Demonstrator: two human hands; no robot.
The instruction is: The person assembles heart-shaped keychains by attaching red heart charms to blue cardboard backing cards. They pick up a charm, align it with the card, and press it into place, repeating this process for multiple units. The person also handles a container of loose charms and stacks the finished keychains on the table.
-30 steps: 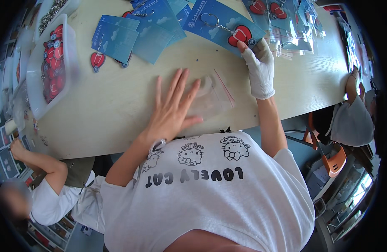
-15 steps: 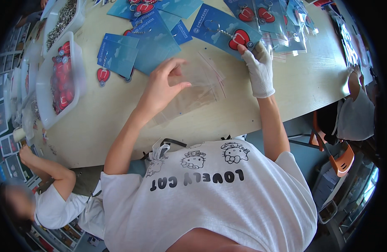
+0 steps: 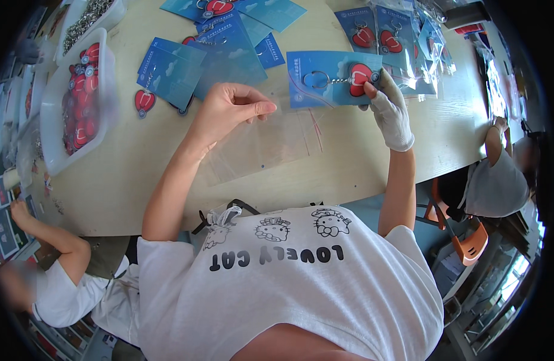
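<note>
My right hand [image 3: 390,114], in a white glove with the thumb tip bare, grips a blue card [image 3: 334,91] by its right end. On that card lies a red heart-shaped keychain [image 3: 360,80] with a metal chain and ring, my thumb against its edge. My bare left hand [image 3: 232,113] is closed in a pinch, thumb against forefinger, at the upper edge of a clear plastic bag [image 3: 259,147]. Several such bags with red seal lines seem to overlap flat on the table, below the card.
Blue cards [image 3: 229,57] with keychains lie across the far middle, bagged ones [image 3: 394,45] at far right. At left stand a white bin [image 3: 51,123] of red keychains and another bin [image 3: 96,27] of metal rings. People sit at left [image 3: 63,289] and right [image 3: 496,186].
My right hand has brought the card nearer and turned it level. My left thumb and forefinger, apart before, have come together at the clear bags.
</note>
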